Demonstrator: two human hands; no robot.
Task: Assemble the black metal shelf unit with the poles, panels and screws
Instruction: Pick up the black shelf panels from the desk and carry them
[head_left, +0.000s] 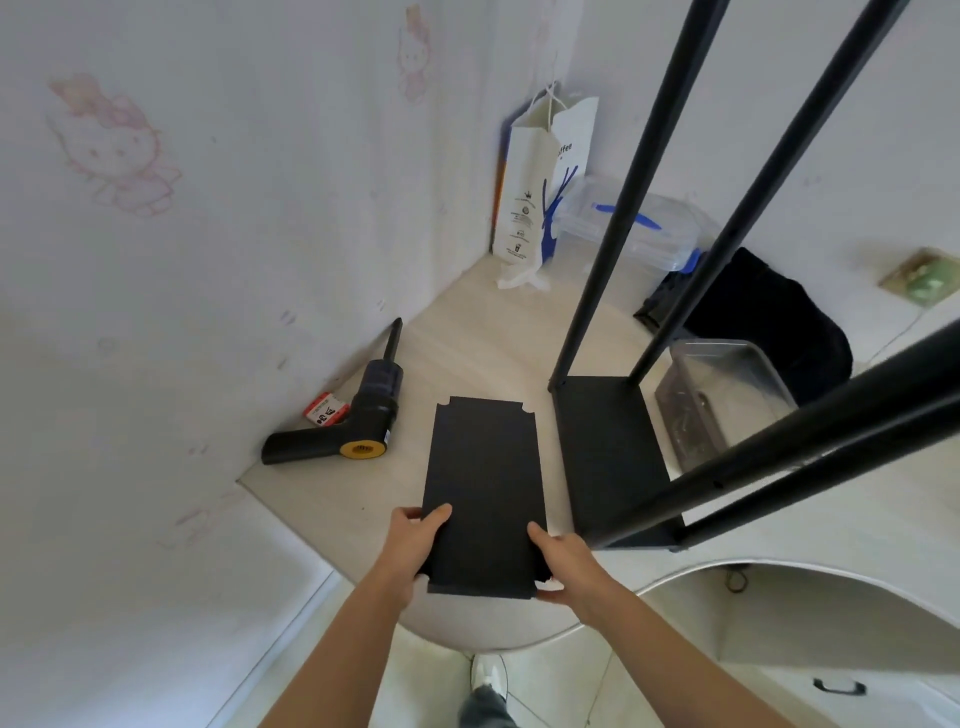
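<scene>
I am partway through, by my reading. The shelf frame (613, 457) stands on the white desk (322, 499) with one bottom panel fitted between four black poles (618, 208) that rise out of view; whether every corner is screwed I cannot tell from here.

Taking that frame as my landmark, the loose panel (485, 483) lies flat on the desk just to its left, notched corners showing at the far end, its near end overhanging the desk edge. My left hand (415, 551) grips the panel's near left corner, thumb on top and fingers curled under. My right hand (566, 566) holds the near right corner the same way, thumb across the top face.

Further left of the frame, near the wall, rests the electric screwdriver (358, 421), untouched. Just right of the frame sits a clear plastic tub (722, 395) that seems to hold small hardware, though the contents are too blurred to name.

What I judge is left: raising this panel between the poles, levelling it, driving screws, then any higher shelves.
</scene>
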